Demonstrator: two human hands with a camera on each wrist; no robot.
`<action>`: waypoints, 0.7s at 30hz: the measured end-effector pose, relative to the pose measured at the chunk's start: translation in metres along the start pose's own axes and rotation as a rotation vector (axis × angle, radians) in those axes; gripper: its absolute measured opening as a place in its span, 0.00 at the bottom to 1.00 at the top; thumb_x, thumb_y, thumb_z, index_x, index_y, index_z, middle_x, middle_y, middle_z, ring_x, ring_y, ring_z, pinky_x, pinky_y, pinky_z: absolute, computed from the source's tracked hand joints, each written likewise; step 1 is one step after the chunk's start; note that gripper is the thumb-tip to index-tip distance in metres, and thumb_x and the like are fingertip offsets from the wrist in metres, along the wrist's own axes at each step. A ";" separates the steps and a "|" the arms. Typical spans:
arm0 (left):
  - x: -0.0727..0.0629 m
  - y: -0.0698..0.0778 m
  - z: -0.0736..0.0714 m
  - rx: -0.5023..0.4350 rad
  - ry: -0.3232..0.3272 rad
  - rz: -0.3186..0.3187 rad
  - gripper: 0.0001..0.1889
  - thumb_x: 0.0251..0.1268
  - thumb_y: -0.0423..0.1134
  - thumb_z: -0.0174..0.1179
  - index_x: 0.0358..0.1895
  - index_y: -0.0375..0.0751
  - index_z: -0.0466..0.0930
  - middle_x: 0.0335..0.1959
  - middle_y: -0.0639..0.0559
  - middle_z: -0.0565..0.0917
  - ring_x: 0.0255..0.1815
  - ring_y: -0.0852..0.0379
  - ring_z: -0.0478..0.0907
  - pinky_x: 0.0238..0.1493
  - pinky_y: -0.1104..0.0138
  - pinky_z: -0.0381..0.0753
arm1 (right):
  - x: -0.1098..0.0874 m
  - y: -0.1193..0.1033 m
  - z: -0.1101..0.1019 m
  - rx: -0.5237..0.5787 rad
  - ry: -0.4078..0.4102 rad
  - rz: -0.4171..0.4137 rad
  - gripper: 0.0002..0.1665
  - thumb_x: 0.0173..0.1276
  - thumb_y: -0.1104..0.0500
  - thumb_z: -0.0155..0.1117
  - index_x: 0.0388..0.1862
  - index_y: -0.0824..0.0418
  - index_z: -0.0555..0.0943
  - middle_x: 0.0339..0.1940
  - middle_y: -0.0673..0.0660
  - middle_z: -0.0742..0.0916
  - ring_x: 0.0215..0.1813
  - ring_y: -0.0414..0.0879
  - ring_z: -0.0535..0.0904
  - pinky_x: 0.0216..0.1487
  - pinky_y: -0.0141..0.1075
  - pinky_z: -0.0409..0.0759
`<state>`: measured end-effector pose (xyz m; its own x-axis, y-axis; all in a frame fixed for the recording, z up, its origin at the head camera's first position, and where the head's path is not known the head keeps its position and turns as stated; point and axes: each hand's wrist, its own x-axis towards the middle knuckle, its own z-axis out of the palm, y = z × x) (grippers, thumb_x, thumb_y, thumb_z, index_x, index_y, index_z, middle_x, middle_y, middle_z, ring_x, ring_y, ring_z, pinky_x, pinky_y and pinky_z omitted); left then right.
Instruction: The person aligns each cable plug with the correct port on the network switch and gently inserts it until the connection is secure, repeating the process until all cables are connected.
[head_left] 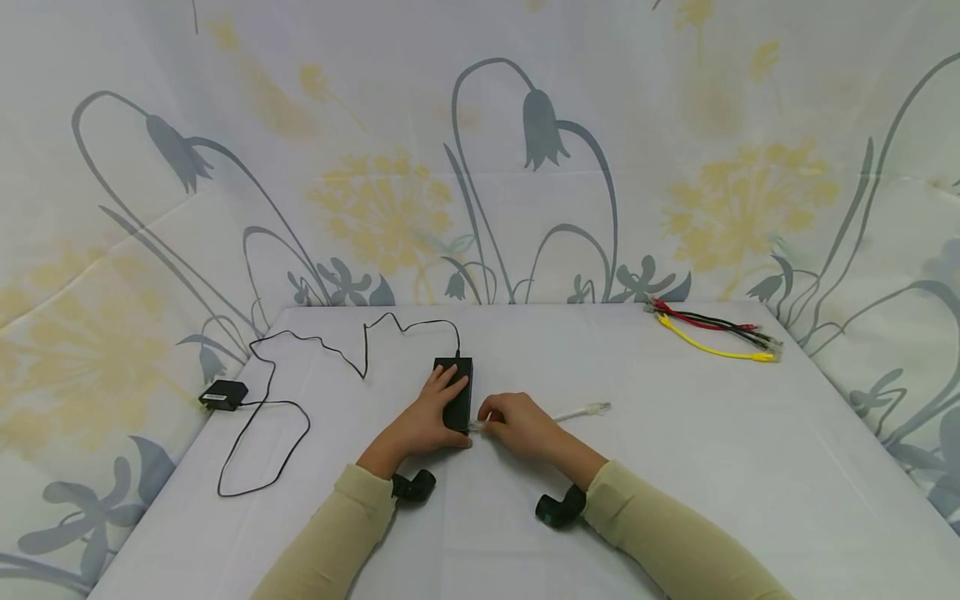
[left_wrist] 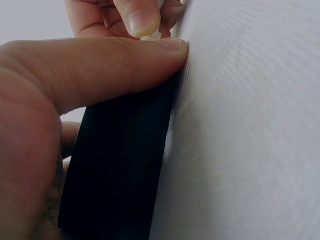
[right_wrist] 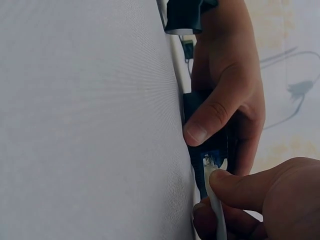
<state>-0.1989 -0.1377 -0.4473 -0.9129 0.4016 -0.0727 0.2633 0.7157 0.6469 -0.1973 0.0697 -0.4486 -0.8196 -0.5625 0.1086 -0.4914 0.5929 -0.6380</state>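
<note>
My left hand (head_left: 423, 423) grips a black network box (head_left: 457, 410) on the white table, its thumb across the near end and its other fingers spread over the top. Between thumb and fingers, my right hand (head_left: 521, 427) pinches a short white Ethernet cable (right_wrist: 218, 212) just behind its clear plug (right_wrist: 208, 162). That plug is right at a blue-lit socket (right_wrist: 216, 154) on the box's right side. The cable's other plug (head_left: 598, 408) lies loose on the table to the right. In the left wrist view, the left thumb (left_wrist: 110, 67) hides most of the plug.
A thin black cord (head_left: 365, 350) runs from the box's far end to a black power adapter (head_left: 223, 395) at the left edge. Several red, black and yellow cables (head_left: 701, 344) lie at the back right. A patterned curtain (head_left: 480, 208) stands behind the table.
</note>
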 end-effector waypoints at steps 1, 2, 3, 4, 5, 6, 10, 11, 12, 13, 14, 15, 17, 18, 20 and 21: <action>0.000 0.000 0.000 0.000 0.001 0.000 0.52 0.47 0.44 0.76 0.77 0.49 0.55 0.81 0.53 0.45 0.81 0.49 0.30 0.73 0.43 0.55 | 0.000 0.000 0.000 -0.003 0.001 0.001 0.06 0.67 0.63 0.62 0.40 0.59 0.84 0.27 0.49 0.84 0.30 0.38 0.76 0.34 0.34 0.74; 0.000 0.000 0.000 0.003 0.001 -0.001 0.52 0.47 0.45 0.76 0.77 0.49 0.55 0.81 0.53 0.45 0.81 0.49 0.30 0.72 0.43 0.55 | 0.000 0.000 0.000 -0.006 0.001 0.001 0.06 0.67 0.63 0.62 0.40 0.59 0.83 0.27 0.49 0.84 0.30 0.38 0.76 0.34 0.34 0.74; 0.000 0.000 0.000 0.003 0.001 0.000 0.52 0.47 0.45 0.76 0.77 0.49 0.55 0.81 0.53 0.45 0.81 0.48 0.30 0.72 0.43 0.55 | 0.000 0.000 0.001 -0.007 0.000 0.001 0.06 0.67 0.64 0.62 0.40 0.59 0.83 0.27 0.50 0.84 0.30 0.39 0.76 0.34 0.34 0.74; 0.000 0.000 0.000 0.004 0.001 0.000 0.52 0.47 0.45 0.76 0.77 0.49 0.55 0.81 0.53 0.45 0.81 0.48 0.31 0.72 0.43 0.55 | 0.000 0.000 0.001 -0.009 0.000 0.002 0.06 0.67 0.64 0.62 0.40 0.59 0.83 0.27 0.50 0.84 0.30 0.39 0.76 0.34 0.34 0.74; 0.000 0.000 0.000 0.004 0.001 0.001 0.52 0.47 0.45 0.76 0.77 0.49 0.55 0.81 0.53 0.45 0.81 0.48 0.31 0.72 0.43 0.55 | 0.000 0.000 0.001 -0.011 0.000 0.004 0.06 0.67 0.64 0.62 0.40 0.59 0.83 0.27 0.50 0.84 0.30 0.39 0.76 0.34 0.34 0.74; 0.000 0.000 0.000 0.002 0.001 0.001 0.52 0.47 0.44 0.76 0.77 0.49 0.55 0.81 0.53 0.45 0.81 0.48 0.31 0.72 0.42 0.55 | 0.000 0.001 0.002 -0.012 -0.003 0.006 0.06 0.67 0.63 0.62 0.41 0.58 0.83 0.27 0.50 0.84 0.30 0.38 0.76 0.34 0.34 0.74; 0.000 -0.001 0.000 0.005 -0.004 0.005 0.52 0.47 0.45 0.76 0.77 0.48 0.55 0.81 0.52 0.45 0.81 0.48 0.31 0.73 0.42 0.55 | 0.000 0.001 0.003 -0.020 -0.006 0.017 0.06 0.67 0.63 0.62 0.41 0.58 0.83 0.27 0.49 0.84 0.30 0.38 0.76 0.35 0.34 0.75; 0.000 -0.002 0.001 0.005 -0.002 0.008 0.52 0.47 0.45 0.76 0.77 0.48 0.55 0.81 0.52 0.45 0.81 0.47 0.31 0.72 0.42 0.55 | -0.001 0.001 0.003 -0.021 -0.008 0.017 0.06 0.67 0.63 0.62 0.41 0.58 0.83 0.27 0.49 0.84 0.30 0.39 0.76 0.35 0.34 0.75; 0.000 -0.002 0.001 0.006 -0.002 0.010 0.52 0.47 0.45 0.76 0.77 0.48 0.55 0.81 0.52 0.45 0.81 0.47 0.31 0.72 0.42 0.55 | -0.001 0.001 0.003 -0.021 -0.010 0.020 0.06 0.67 0.63 0.62 0.41 0.58 0.83 0.28 0.49 0.84 0.31 0.38 0.76 0.35 0.34 0.75; 0.000 -0.003 0.001 0.009 -0.003 0.009 0.52 0.47 0.46 0.76 0.77 0.48 0.54 0.81 0.52 0.45 0.81 0.47 0.31 0.72 0.42 0.56 | -0.001 0.001 0.002 -0.022 -0.010 0.023 0.06 0.67 0.63 0.62 0.41 0.58 0.83 0.28 0.49 0.84 0.31 0.39 0.76 0.35 0.34 0.75; 0.000 -0.003 0.001 0.011 -0.004 0.008 0.53 0.47 0.46 0.76 0.77 0.49 0.54 0.81 0.53 0.45 0.81 0.48 0.31 0.72 0.42 0.56 | -0.001 0.000 0.002 -0.024 -0.011 0.023 0.06 0.67 0.63 0.62 0.41 0.58 0.83 0.28 0.49 0.84 0.31 0.39 0.77 0.35 0.34 0.75; 0.001 -0.003 0.001 0.008 -0.005 0.009 0.53 0.47 0.47 0.76 0.77 0.49 0.54 0.81 0.53 0.45 0.81 0.48 0.31 0.72 0.42 0.56 | -0.001 0.001 0.002 -0.026 -0.010 0.021 0.06 0.67 0.63 0.62 0.41 0.58 0.83 0.28 0.49 0.84 0.31 0.39 0.77 0.35 0.35 0.75; 0.001 -0.004 0.001 0.007 -0.007 0.005 0.52 0.47 0.47 0.75 0.77 0.50 0.54 0.81 0.54 0.44 0.81 0.49 0.31 0.72 0.42 0.56 | -0.001 0.001 0.002 -0.028 -0.013 0.020 0.06 0.68 0.62 0.61 0.42 0.58 0.83 0.29 0.49 0.84 0.32 0.39 0.77 0.36 0.35 0.75; 0.001 -0.004 0.000 0.009 -0.009 0.003 0.52 0.48 0.48 0.75 0.77 0.51 0.54 0.81 0.55 0.44 0.81 0.50 0.31 0.72 0.42 0.56 | -0.001 0.001 0.002 -0.031 -0.013 0.022 0.06 0.68 0.62 0.61 0.42 0.58 0.83 0.30 0.49 0.84 0.33 0.39 0.77 0.37 0.36 0.76; 0.001 -0.004 0.000 0.012 -0.013 0.000 0.52 0.48 0.48 0.75 0.77 0.51 0.54 0.81 0.55 0.44 0.81 0.50 0.31 0.72 0.42 0.56 | -0.001 0.000 0.001 -0.033 -0.016 0.024 0.06 0.68 0.62 0.61 0.42 0.58 0.83 0.31 0.50 0.85 0.34 0.40 0.78 0.38 0.37 0.76; 0.000 -0.004 0.000 0.015 -0.013 -0.001 0.52 0.48 0.48 0.75 0.77 0.52 0.54 0.81 0.56 0.44 0.81 0.50 0.31 0.72 0.42 0.56 | -0.002 -0.001 0.001 -0.034 -0.018 0.026 0.07 0.68 0.61 0.62 0.43 0.58 0.83 0.32 0.50 0.85 0.35 0.40 0.78 0.39 0.37 0.77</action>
<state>-0.2006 -0.1409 -0.4498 -0.9089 0.4084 -0.0836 0.2671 0.7244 0.6355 -0.1953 0.0695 -0.4485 -0.8270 -0.5567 0.0782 -0.4799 0.6266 -0.6141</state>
